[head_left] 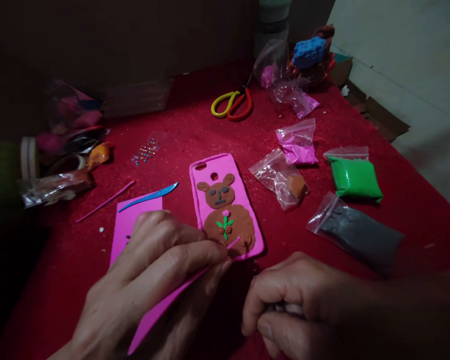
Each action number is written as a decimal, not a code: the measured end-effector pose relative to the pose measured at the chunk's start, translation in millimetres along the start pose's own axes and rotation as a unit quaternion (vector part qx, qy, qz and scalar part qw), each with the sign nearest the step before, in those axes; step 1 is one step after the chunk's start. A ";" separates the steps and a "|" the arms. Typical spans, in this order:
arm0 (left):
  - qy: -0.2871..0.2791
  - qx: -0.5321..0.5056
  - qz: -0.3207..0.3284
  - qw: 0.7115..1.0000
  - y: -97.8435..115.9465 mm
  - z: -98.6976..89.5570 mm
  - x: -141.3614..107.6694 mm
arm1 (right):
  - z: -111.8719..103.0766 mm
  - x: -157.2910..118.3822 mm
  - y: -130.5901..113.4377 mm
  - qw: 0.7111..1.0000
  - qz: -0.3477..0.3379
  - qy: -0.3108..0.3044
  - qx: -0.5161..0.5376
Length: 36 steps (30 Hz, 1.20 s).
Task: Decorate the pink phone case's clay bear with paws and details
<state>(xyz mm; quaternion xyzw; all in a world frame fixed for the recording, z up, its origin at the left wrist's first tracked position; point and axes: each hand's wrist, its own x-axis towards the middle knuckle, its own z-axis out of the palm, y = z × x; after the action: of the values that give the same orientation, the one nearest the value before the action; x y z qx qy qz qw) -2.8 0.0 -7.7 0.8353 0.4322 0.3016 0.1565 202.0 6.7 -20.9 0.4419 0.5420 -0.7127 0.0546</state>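
Note:
My left hand (pixel 161 265) is closed round a pink clay modelling tool (pixel 165 307), its thin tip reaching the lower right of a brown clay bear (pixel 213 217). That bear lies flat on a pink phone case (pixel 242 192), with dark eyes, nose and mouth and a small green-stemmed pink flower on its belly. The same hand's fingertips rest at the case's lower left edge. Near the case's lower right corner, my right hand (pixel 292 300) is curled shut; what lies inside its fingers is hidden. A pink sheet (pixel 116 235) is partly covered by my left hand.
A blue clay knife (pixel 148 196) and a thin pink stick (pixel 105 201) lie left. Scissors (pixel 232 104) are behind the case. Bags of green clay (pixel 354 176), dark grey clay (pixel 360 232), pink clay (pixel 297 144) and brown clay (pixel 295 185) lie right on the red tabletop (pixel 187 130).

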 end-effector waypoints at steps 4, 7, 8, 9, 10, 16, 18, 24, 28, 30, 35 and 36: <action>-0.002 0.007 0.016 1.000 -1.0 1.3 -1.3 | 0.3 0.7 1.0 1.000 0.009 0.003 0.001; -0.001 0.008 0.023 1.000 -1.1 1.9 -0.1 | -0.5 0.5 0.4 1.000 0.008 0.003 -0.004; -0.006 0.007 0.025 1.000 -0.6 1.8 0.9 | -0.6 0.4 0.2 1.000 0.008 0.003 -0.004; -0.010 0.006 0.029 1.000 -0.1 1.7 1.8 | -0.7 0.4 0.2 1.000 0.008 0.002 -0.004; -0.013 0.005 0.032 0.999 0.4 1.7 2.6 | -0.6 0.4 0.4 1.000 0.008 -0.002 -0.005; -0.002 0.002 0.017 1.000 -2.2 5.3 -1.5 | 0.5 3.1 4.1 1.000 -0.005 -0.008 -0.013; 0.001 0.002 0.013 1.000 -4.3 7.0 -3.7 | 0.6 4.0 5.0 1.000 -0.015 -0.003 -0.016; -0.007 0.010 0.016 1.000 -5.4 7.0 -4.7 | -1.3 3.0 3.6 1.000 -0.017 -0.002 -0.026; -0.016 0.028 0.031 0.999 -5.5 5.9 -3.8 | -1.8 2.4 2.6 1.000 -0.006 0.001 -0.027; -0.025 0.029 0.032 0.999 -6.3 6.5 -3.7 | -2.0 2.8 2.6 1.000 -0.001 -0.003 -0.027; -0.034 0.023 0.022 0.999 -8.1 9.6 -3.4 | -1.7 4.3 3.2 0.999 -0.015 -0.007 -0.028; -0.036 0.025 0.022 0.999 -8.2 10.1 -3.1 | -1.3 4.5 3.4 0.999 -0.017 -0.007 -0.028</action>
<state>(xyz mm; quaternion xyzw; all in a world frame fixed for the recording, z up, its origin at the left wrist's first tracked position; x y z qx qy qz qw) -2.9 2.2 -20.9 0.8584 0.4153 0.2643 0.1446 202.0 8.2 -26.4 0.4262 0.5687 -0.7011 0.0588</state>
